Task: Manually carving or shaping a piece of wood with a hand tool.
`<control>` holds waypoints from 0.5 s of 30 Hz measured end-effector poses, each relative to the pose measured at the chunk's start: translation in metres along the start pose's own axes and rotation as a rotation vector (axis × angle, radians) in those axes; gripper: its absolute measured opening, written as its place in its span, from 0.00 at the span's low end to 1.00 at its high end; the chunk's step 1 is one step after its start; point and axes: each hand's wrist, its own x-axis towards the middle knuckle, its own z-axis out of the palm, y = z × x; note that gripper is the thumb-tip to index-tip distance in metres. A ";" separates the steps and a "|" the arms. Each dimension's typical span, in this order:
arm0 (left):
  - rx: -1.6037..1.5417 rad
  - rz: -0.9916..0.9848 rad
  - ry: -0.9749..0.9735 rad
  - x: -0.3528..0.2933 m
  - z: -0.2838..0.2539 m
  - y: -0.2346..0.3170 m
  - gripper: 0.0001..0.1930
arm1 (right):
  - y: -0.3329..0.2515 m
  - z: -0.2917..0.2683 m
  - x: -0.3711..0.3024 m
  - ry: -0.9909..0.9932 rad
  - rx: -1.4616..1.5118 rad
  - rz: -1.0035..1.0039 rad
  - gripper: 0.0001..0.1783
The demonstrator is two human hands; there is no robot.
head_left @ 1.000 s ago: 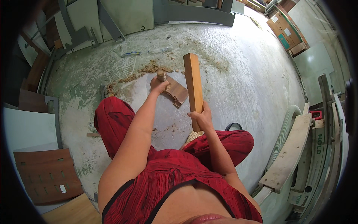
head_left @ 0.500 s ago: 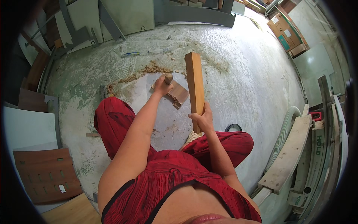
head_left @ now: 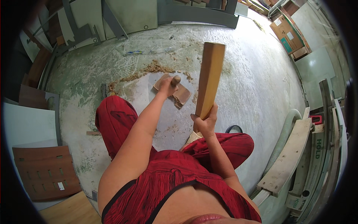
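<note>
The scuffed, pale grey-green floor (head_left: pixel 261 86) glares brightest between 1 and 2 o'clock, near a cardboard box (head_left: pixel 285 31) at 2. Pale panels (head_left: pixel 130 18) stand at 11 o'clock, a long dark-grey panel (head_left: pixel 197 15) at 12. A white sheet (head_left: pixel 31 125) lies at 9, a slotted brown board (head_left: pixel 46 168) at 8, a ribbed hose (head_left: pixel 281 142) beside a weathered plank (head_left: pixel 289 155) at 4.
</note>
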 end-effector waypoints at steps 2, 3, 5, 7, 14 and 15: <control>-0.001 -0.003 -0.010 0.000 0.004 0.005 0.15 | 0.021 0.002 -0.005 -0.026 -0.008 -0.002 0.42; -0.001 -0.010 -0.020 -0.001 0.006 0.006 0.14 | 0.023 0.006 -0.007 -0.100 -0.141 0.088 0.42; -0.009 0.006 0.032 -0.002 0.014 -0.004 0.13 | 0.024 0.013 0.000 -0.353 -0.429 0.375 0.44; -0.264 0.014 -0.053 -0.008 0.015 0.007 0.10 | 0.027 0.005 0.001 -0.341 -0.374 0.348 0.44; 0.135 -0.051 -0.086 -0.013 0.013 0.023 0.12 | -0.003 0.006 -0.001 -0.111 -0.036 -0.056 0.41; 0.131 -0.052 -0.086 -0.014 0.014 0.023 0.12 | 0.001 0.009 -0.008 -0.085 0.045 0.135 0.40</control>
